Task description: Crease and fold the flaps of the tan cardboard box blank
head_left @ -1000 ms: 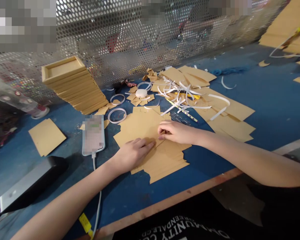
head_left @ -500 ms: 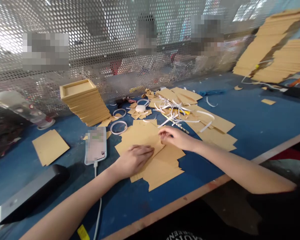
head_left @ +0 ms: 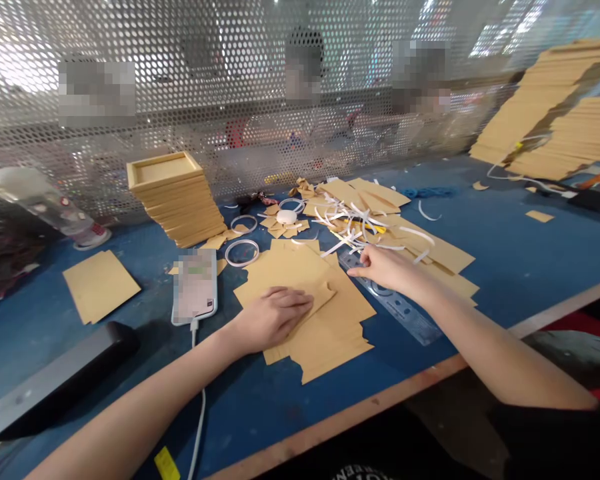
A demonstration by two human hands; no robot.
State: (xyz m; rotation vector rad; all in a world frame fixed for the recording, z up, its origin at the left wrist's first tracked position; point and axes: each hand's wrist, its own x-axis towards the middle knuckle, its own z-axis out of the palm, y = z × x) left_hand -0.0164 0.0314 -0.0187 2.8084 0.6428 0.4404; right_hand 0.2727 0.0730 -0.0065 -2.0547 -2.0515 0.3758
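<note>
Brown kraft-paper pieces [head_left: 325, 353] lie in an overlapping pile in front of me, the top one with a folded edge. My left hand [head_left: 280, 317] rests on the pile, its fingers stretched out and pressing the paper flat. To the right of the pile, my right hand [head_left: 380, 265] hovers over a clear plastic ruler [head_left: 405, 313], thumb and fingers curled in a pinch. Whatever it may hold is too small to make out. Just beyond it, thin white strips [head_left: 353, 220] lie tangled over more brown paper [head_left: 445, 250].
A phone [head_left: 195, 287] on a white cable lies left of the pile, near rolls of clear tape [head_left: 242, 253]. Farther left are a black device [head_left: 65, 380], a brown sheet stack [head_left: 101, 287] and a bottle [head_left: 50, 207]. Tall paper stacks [head_left: 535, 100] stand behind right; perforated metal [head_left: 180, 113] closes the back.
My right hand has left the folded paper edge and moved right, over the ruler, which now shows. My left hand stays on the pile. The view has shifted slightly.
</note>
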